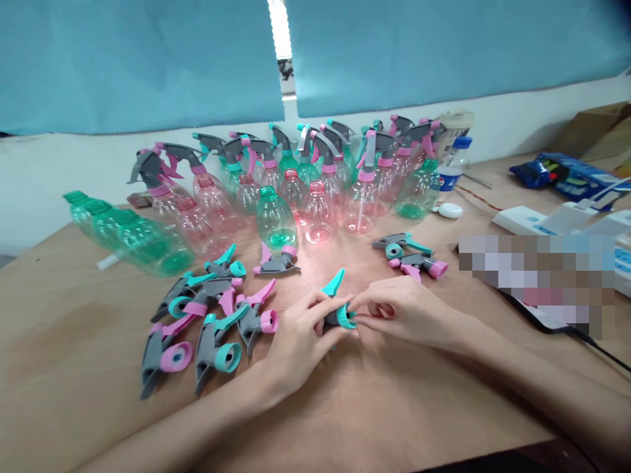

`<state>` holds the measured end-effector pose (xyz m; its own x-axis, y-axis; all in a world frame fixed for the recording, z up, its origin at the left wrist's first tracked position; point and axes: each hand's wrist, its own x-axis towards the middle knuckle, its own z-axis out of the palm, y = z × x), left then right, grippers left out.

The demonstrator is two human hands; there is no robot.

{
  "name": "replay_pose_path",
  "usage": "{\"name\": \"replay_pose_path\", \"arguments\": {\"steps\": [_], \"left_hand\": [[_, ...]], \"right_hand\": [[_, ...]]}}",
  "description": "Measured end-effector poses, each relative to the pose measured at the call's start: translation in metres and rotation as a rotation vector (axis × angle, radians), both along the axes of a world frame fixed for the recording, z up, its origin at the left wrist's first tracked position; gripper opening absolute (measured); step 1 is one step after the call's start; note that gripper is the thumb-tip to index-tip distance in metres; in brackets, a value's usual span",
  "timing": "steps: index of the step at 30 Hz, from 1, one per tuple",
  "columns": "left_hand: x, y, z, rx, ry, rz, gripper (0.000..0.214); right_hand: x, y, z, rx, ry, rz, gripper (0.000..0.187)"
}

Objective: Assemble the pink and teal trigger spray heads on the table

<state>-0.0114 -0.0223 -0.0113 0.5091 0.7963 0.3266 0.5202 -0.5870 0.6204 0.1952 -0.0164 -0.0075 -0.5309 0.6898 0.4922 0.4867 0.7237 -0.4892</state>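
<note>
Head-worn view, close, down onto table [79, 341]

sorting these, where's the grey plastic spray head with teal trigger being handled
Head view, lower centre: the grey plastic spray head is pinched between left hand and right hand over the wooden table.

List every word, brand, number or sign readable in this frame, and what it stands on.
Nothing can be read with certainty.
On the blue label of the clear bottle: lettering too blurred.
On the blue packet: print too small.
In the pixelated patch: nothing legible.
On the spray head held by the left hand and right hand: no marking visible.
</note>
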Motion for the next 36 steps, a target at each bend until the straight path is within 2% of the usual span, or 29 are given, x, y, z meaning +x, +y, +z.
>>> {"name": "replay_pose_path", "arguments": {"steps": [6, 12, 18, 26, 32, 36], "left_hand": [[0.000, 0.003, 0.004, -0.094, -0.042, -0.053, 0.043], [0.001, 0.005, 0.005, -0.119, -0.093, -0.024, 0.039], [0.001, 0.003, 0.005, -0.088, -0.115, -0.035, 0.035], [0.001, 0.001, 0.005, -0.042, -0.101, -0.028, 0.032], [0.000, 0.001, 0.005, -0.122, -0.110, -0.034, 0.032], [0.000, 0.002, 0.006, -0.125, -0.110, -0.019, 0.030]], "right_hand": [[0.002, 0.000, 0.004, -0.139, 0.036, 0.021, 0.009], [-0.002, -0.004, 0.002, -0.084, 0.040, -0.022, 0.009], [-0.012, -0.010, -0.002, -0.300, 0.167, -0.048, 0.005], [-0.028, -0.022, -0.003, -0.318, 0.258, -0.231, 0.003], [-0.019, -0.017, 0.002, -0.475, 0.309, -0.086, 0.007], [-0.018, -0.017, 0.005, -0.585, 0.368, -0.036, 0.021]]}}
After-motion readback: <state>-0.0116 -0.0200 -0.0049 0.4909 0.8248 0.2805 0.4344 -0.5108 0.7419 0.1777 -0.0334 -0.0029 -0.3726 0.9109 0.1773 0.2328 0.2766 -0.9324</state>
